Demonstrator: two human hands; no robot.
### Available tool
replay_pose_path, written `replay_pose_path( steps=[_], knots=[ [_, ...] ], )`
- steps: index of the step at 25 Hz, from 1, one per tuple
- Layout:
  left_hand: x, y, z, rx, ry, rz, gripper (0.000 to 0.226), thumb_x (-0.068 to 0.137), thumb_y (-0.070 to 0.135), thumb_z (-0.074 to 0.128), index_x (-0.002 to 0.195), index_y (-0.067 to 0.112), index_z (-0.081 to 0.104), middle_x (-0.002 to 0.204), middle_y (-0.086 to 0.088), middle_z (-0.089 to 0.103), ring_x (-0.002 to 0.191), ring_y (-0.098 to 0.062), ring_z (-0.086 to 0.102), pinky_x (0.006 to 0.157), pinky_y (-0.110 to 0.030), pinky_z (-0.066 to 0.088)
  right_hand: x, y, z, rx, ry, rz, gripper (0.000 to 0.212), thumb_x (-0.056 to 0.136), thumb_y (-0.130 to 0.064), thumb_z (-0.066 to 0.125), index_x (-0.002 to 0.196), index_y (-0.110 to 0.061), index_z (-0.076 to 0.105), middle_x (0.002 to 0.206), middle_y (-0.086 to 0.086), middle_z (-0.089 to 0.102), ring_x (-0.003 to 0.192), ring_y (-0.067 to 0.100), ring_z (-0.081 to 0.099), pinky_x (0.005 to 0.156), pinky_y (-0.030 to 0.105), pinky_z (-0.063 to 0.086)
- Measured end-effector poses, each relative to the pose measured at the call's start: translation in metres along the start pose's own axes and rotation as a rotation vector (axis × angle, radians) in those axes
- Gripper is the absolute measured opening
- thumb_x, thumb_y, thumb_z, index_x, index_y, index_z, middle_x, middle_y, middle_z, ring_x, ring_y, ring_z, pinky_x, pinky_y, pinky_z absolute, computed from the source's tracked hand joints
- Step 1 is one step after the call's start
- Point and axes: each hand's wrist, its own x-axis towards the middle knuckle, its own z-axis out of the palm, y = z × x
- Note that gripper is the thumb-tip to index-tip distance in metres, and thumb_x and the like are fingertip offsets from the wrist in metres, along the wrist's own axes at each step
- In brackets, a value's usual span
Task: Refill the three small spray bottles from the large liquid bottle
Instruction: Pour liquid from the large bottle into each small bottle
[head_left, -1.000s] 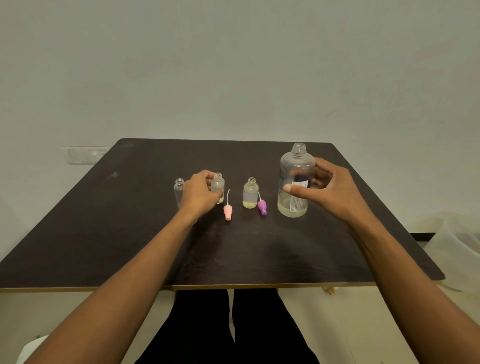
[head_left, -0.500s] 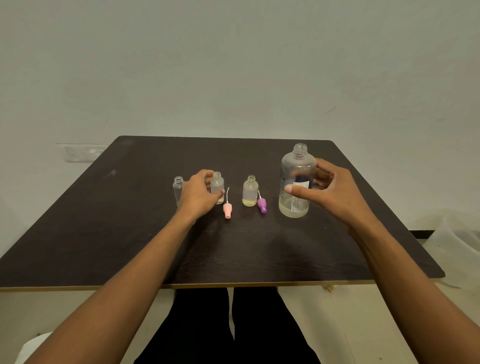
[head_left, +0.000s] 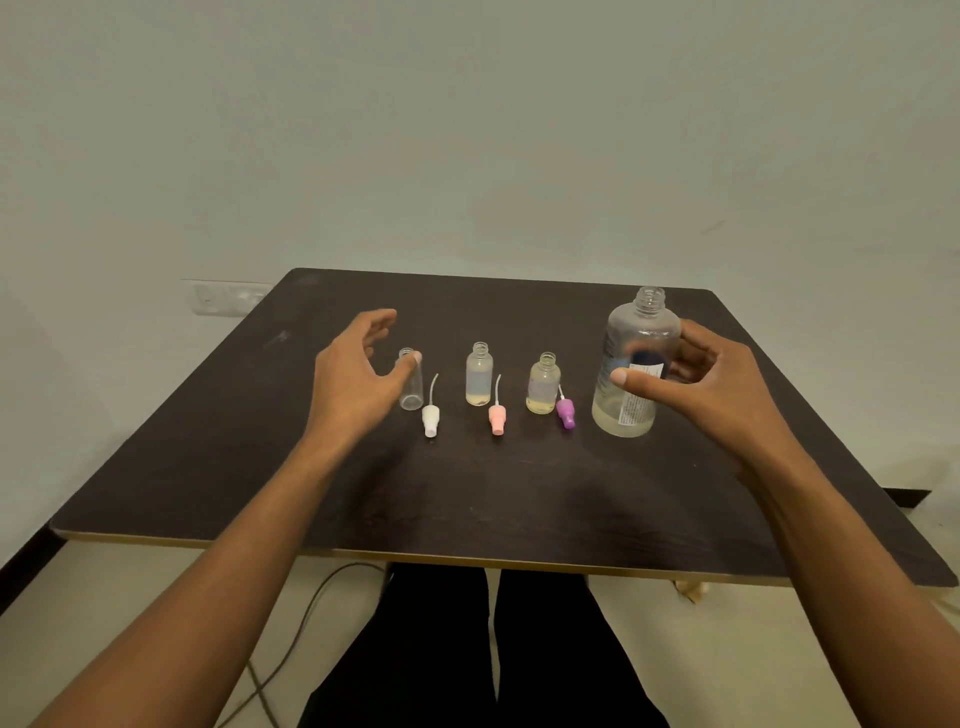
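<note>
Surface (head_left: 467, 499): dark, pale wall behind.
Large bottle (head_left: 641, 338): upright, uncapped, at right end of row.
Right hand (head_left: 711, 384): curled round it.
Small bottles: empty bottle (head_left: 410, 396), middle bottle (head_left: 479, 376), third bottle (head_left: 543, 387), all upright.
Left hand (head_left: 353, 384): fingers spread, thumb at empty bottle's neck.

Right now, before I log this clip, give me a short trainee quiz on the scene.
1. True or false: the big bottle is capped.
2. Which small bottle looks empty? A left, B middle, C right.
3. Fill in: the cap lying nearest the big bottle is ___.
Key: 1 false, its neck is open. 2 A, the left bottle. 3 purple, the purple cap.
</note>
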Motion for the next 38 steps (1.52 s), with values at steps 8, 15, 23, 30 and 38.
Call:
replay_pose_path(
  steps=[8, 15, 23, 30, 38],
  knots=[
    [0.005, -0.033, 0.014, 0.028, -0.122, -0.139, 0.064, 0.084, 0.028, 0.085, 0.14, 0.015, 0.059, 0.131, 0.003, 0.068, 0.118, -0.008, 0.064, 0.104, -0.027, 0.051, 0.005, -0.006, 0.017, 0.011, -0.029, 0.0, 0.072, 0.071, -0.043, 0.09, 0.138, -0.032, 0.065, 0.127, -0.015, 0.074, 0.12, 0.005, 0.069, 0.109, 0.043, 0.055],
    [0.008, -0.04, 0.03, 0.006, -0.1, -0.239, 0.044, 0.083, 0.024, 0.086, 0.121, 0.017, 0.065, 0.111, 0.004, 0.074, 0.1, -0.009, 0.071, 0.099, -0.035, 0.057, 0.003, -0.004, 0.019, 0.016, -0.046, 0.013, 0.071, 0.069, -0.045, 0.089, 0.135, -0.033, 0.067, 0.119, -0.023, 0.075, 0.114, -0.001, 0.07, 0.103, 0.031, 0.056],
    [0.016, 0.002, 0.011, -0.064, -0.001, -0.106, 0.035, 0.084, 0.028, 0.085, 0.114, 0.02, 0.068, 0.102, 0.009, 0.074, 0.093, -0.001, 0.071, 0.087, -0.019, 0.056, 0.014, -0.007, 0.006, -0.023, -0.028, 0.004, 0.064, 0.075, -0.037, 0.091, 0.134, -0.031, 0.068, 0.12, -0.016, 0.076, 0.112, 0.002, 0.071, 0.099, 0.028, 0.057],
    [0.022, 0.072, 0.019, -0.231, -0.062, 0.041, 0.034, 0.086, 0.026, 0.084, 0.117, 0.025, 0.069, 0.102, 0.015, 0.075, 0.093, 0.006, 0.071, 0.085, -0.012, 0.055, 0.038, -0.03, -0.004, -0.092, 0.01, -0.02, 0.049, 0.073, -0.046, 0.092, 0.116, -0.032, 0.074, 0.109, -0.018, 0.078, 0.104, 0.004, 0.073, 0.095, 0.034, 0.06],
    [0.01, 0.092, 0.037, -0.275, -0.131, 0.095, 0.034, 0.086, 0.027, 0.083, 0.119, 0.028, 0.073, 0.1, 0.02, 0.075, 0.095, 0.01, 0.069, 0.09, -0.013, 0.055, 0.054, -0.043, -0.006, -0.217, 0.025, -0.069, 0.067, 0.07, -0.053, 0.092, 0.129, -0.032, 0.07, 0.119, -0.014, 0.076, 0.109, 0.01, 0.071, 0.099, 0.036, 0.059]
  ],
)
